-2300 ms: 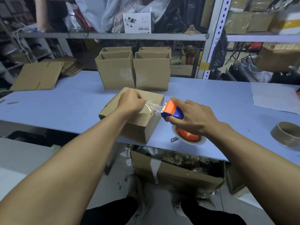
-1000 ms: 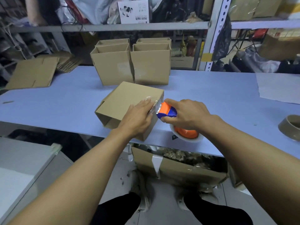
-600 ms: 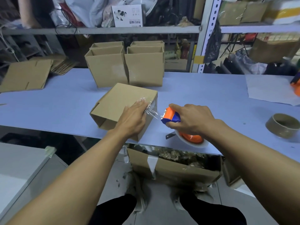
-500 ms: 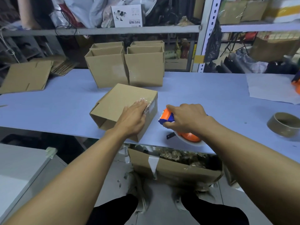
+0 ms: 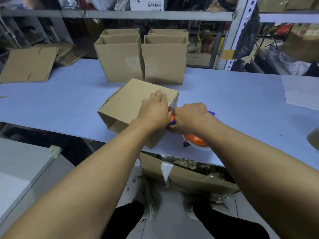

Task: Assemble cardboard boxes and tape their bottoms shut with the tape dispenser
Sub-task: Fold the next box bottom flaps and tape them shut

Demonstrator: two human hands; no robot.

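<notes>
Our left hand [image 5: 154, 109] lies flat, fingers straight, pressing on top of the box [image 5: 138, 107] we are taping, while our right hand [image 5: 189, 116] is clenched around the tape dispenser [image 5: 195, 141], its orange-and-blue head tucked against the box's right edge just beside the left hand. That box lies on its side near the front edge of the table [image 5: 233, 100], its open end facing left. To finish this strip well, we judge it best to keep the flat palm bearing down so the thin corrugated board does not skid on the smooth pale-blue surface, then smooth the glossy clear tape over the corner before tearing it against the blade. Behind the box stand four upright finished boxes [image 5: 120, 61], plain matte brown, square-edged; left of those lies a flattened blank [image 5: 27, 64].
</notes>
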